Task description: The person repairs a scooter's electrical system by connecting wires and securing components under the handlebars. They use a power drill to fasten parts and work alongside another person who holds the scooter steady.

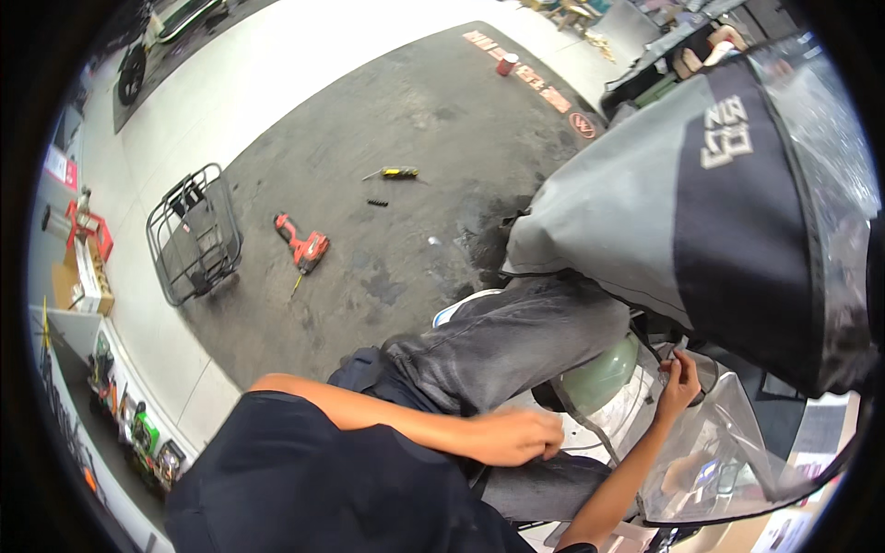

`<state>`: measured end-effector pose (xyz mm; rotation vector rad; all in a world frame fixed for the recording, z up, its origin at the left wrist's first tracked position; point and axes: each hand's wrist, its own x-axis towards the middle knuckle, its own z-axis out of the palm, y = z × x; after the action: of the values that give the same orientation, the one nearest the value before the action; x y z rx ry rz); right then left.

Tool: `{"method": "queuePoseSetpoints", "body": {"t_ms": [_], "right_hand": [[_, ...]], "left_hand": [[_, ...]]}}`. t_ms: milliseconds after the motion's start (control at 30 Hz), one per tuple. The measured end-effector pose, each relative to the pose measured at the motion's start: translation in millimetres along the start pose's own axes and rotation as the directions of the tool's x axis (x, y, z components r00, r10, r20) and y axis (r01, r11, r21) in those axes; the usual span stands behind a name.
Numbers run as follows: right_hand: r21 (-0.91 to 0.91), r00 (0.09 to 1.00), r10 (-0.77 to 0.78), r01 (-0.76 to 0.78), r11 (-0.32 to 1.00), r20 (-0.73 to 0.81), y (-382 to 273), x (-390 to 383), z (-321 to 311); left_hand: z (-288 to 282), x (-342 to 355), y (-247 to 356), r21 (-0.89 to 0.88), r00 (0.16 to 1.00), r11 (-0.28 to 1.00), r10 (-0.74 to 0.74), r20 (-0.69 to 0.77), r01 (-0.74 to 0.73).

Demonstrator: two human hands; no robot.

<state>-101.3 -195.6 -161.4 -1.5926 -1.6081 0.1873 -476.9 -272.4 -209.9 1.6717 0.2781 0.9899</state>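
My right hand pinches a thin dark strap at the near edge of a clear plastic sheet. Just above it bulges a large grey and black fabric cover with a clear panel along its far right side. My left hand hovers over my leg, its fingers curled inward and slightly blurred; whatever they hold, if anything, is hidden. Between the two hands sits a rounded pale green shell beside a whitish, dirt-specked surface.
On the dark floor mat lie a red cordless drill, a yellow and black screwdriver and a small black strip. A black metal rack stands left. A red can is far off. Shelves with tools line the left.
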Motion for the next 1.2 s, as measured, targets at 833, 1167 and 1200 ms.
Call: {"method": "queuePoseSetpoints", "body": {"t_ms": [833,1167,1200], "right_hand": [[-0.429,0.992,0.102,-0.123,0.895,-0.072,4.3,-37.2,33.2],[-0.197,0.997,-0.059,0.050,0.979,-0.045,-104.8,-23.1,12.7],[-0.146,0.997,-0.073,0.068,0.987,-0.030,-109.1,-25.2,19.4]], "left_hand": [[-370.3,-366.2,-333.7,0.385,0.282,-0.375,-0.301,-0.911,0.843],[-339.1,-268.1,-200.8,-0.286,0.276,0.374,-0.903,-0.330,0.882],[-318.3,-231.8,-158.1,-0.270,0.366,0.417,-0.904,-0.221,0.868]]}}
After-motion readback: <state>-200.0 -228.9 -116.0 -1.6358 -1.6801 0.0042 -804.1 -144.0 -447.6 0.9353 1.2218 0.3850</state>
